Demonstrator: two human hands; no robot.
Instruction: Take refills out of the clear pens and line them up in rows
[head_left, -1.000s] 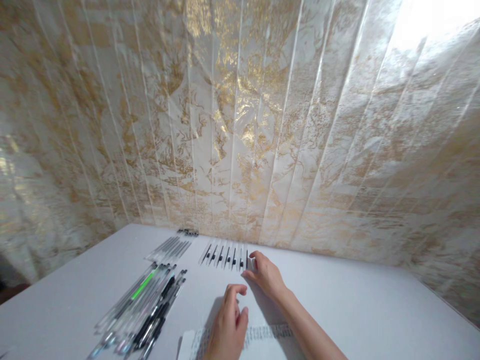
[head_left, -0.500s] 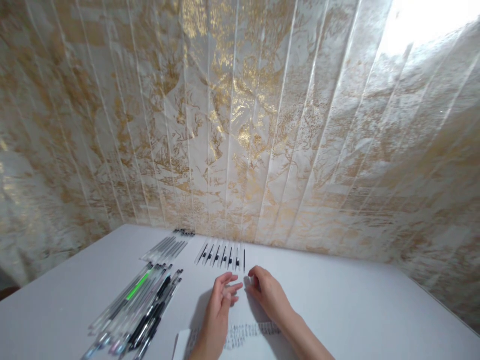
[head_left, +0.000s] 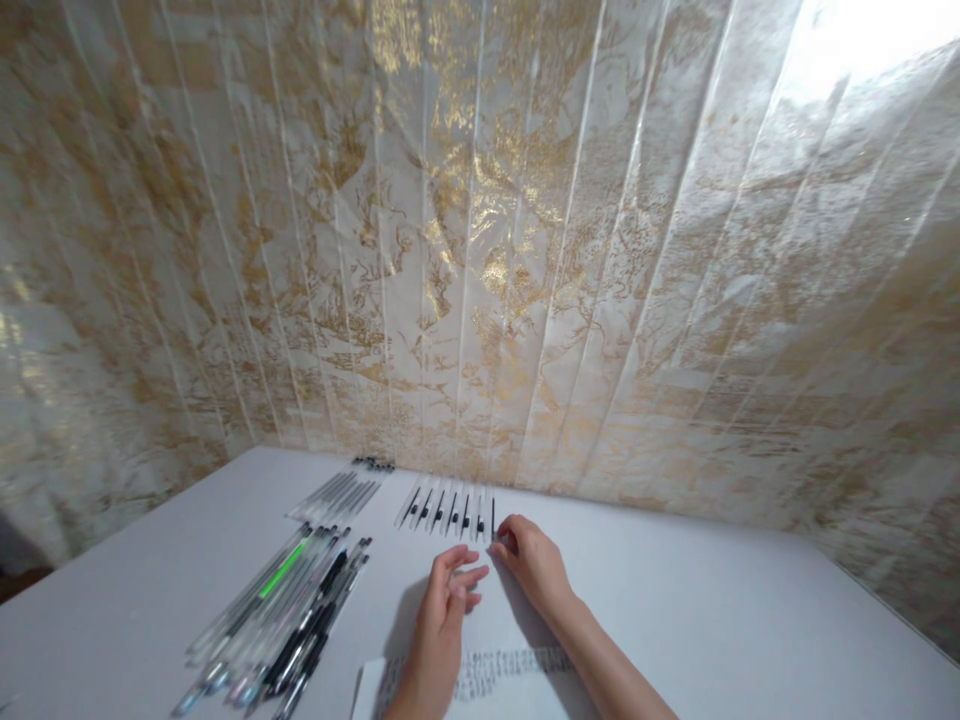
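My right hand [head_left: 534, 565] is closed in a pinch, thumb against index finger, close to the lower end of a thin black refill-like stick [head_left: 493, 518]. Whatever lies between its fingertips is too small or hidden to make out. Left of it, my left hand [head_left: 448, 600] hovers with fingers apart and holds nothing. Beyond both hands, a neat row of clear pen parts with black refills and small black pieces [head_left: 442, 512] lies side by side, the black stick at its right end. A sheet of paper with handwriting [head_left: 517, 662] is partly covered by my forearms.
A pile of assembled pens [head_left: 300, 600], one with a bright green barrel [head_left: 285, 568], lies at the left. Behind it are several slim grey sticks [head_left: 341, 495] and small black caps [head_left: 373, 464]. A gold-patterned curtain [head_left: 480, 300] hangs along the white table's [head_left: 712, 600] back edge.
My right hand has moved slightly away from me, closer to the black stick's lower end. My left hand keeps nearly the same pose. The view has shifted a little.
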